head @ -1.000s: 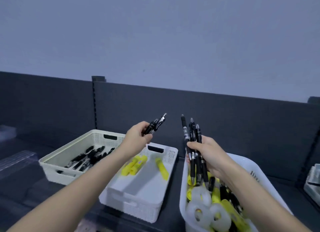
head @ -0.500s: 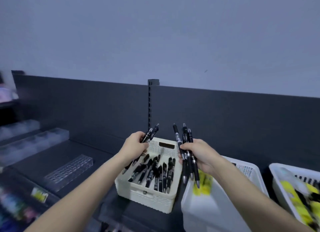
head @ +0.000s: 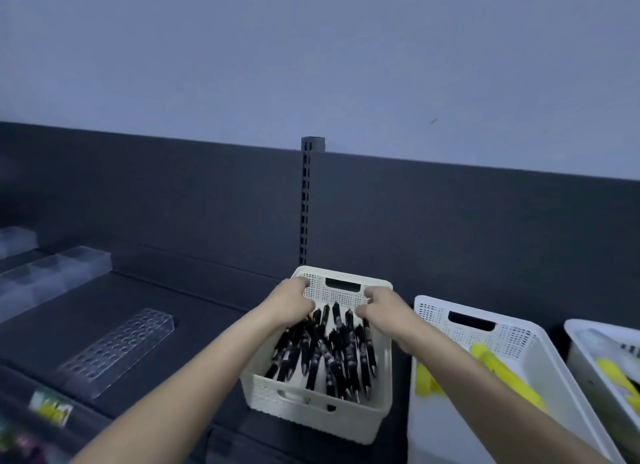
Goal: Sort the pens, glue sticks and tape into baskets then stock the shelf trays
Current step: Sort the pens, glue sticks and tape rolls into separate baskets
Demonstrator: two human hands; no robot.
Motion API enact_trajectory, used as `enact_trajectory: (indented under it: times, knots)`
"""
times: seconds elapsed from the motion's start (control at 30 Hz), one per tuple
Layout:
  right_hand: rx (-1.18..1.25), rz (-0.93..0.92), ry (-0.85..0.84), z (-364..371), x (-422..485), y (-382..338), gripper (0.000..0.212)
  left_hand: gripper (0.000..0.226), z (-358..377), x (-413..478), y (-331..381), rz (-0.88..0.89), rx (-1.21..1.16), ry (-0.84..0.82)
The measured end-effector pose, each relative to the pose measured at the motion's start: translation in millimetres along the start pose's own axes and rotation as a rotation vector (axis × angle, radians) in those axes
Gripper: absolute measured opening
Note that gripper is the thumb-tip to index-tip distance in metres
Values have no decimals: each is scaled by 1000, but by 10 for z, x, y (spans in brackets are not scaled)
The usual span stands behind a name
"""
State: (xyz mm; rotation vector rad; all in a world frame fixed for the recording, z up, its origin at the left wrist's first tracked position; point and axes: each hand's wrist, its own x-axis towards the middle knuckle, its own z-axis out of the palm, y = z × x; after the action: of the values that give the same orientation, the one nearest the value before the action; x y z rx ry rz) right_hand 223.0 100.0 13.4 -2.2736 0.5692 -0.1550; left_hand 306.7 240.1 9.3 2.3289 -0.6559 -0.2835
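Dark shelf (head: 207,325) under a pale wall (head: 311,47); three baskets in a row. Left hand (head: 294,304) and right hand (head: 382,311) reach into the left basket (head: 311,411), at its far end, fingers curled down onto heaped black pens (head: 332,356), too tangled to count; whether they grip any cannot be told. The middle basket (head: 436,311) holds yellow glue sticks (head: 498,366); the near-left label (head: 52,406) is too blurred to read.

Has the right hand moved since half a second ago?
Yes. The right hand has dropped from above the pen basket to inside it, at its far end.
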Motion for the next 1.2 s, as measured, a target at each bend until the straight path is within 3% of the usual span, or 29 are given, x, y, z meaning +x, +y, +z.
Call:
enact_trajectory:
  times: [0.1,0.23,0.37,0.43,0.6,0.83,1.1,1.2]
  knots:
    - [-211,-78,23,-102,-53,90,33,48,6,-5,22,60,69,-23]
    - [-384,-107,59,-228,-159,309,7,46,141,-26,128,140,180,-64]
    - [-506,-89,125,-440,-356,517,35,46,332,-78,365,231,260,-72]
    - [-536,-65,149,-574,-463,642,39,46,441,-106,530,291,288,-73]
    - [-504,-11,193,-973,-802,1036,45,39,806,-206,992,414,278,-94]
    - [-490,70,239,-1810,-1470,1895,25,38,1608,-492,1837,499,245,-161]
    - [-438,184,247,-2670,-2050,2807,37,9,2374,-808,2675,517,280,-232]
    - [-377,209,210,-2819,-2103,2987,39,15,2563,-799,2809,493,314,-231]
